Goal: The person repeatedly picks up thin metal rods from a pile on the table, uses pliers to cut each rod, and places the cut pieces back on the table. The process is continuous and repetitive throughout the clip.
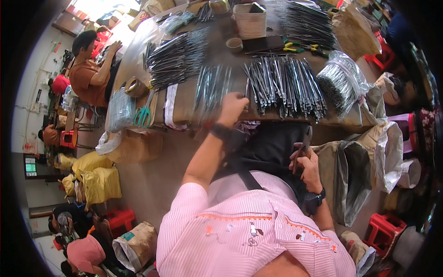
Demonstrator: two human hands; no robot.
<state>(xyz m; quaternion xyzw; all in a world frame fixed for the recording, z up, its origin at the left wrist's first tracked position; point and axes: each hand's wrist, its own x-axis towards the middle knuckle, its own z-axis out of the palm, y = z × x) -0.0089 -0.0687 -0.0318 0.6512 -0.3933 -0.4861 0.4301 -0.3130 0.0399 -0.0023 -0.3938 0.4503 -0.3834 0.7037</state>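
My left hand point(233, 110) is at the table's front edge, fingers closed; what they pinch, if anything, I cannot make out. It sits between a blurred bunch of thin shiny strips point(210, 90) and a wider spread of dark, thin metal-looking strips point(281, 87). Over my lap, my right hand point(309, 167) is closed round a pair of pliers point(306, 141), jaws pointing up and away from me. A wrapped bundle of thin strips point(341, 85) lies at the table's right. Another pile of dark strips point(177, 57) lies farther back on the left.
On the table point(194, 102) are teal-handled scissors point(142, 116), a tape roll point(136, 87), yellow-handled pliers point(291, 47) and a pale container point(249, 22). Open sacks point(353, 180) stand right of my legs. A person in a brown shirt point(87, 81) sits beyond the table's left side.
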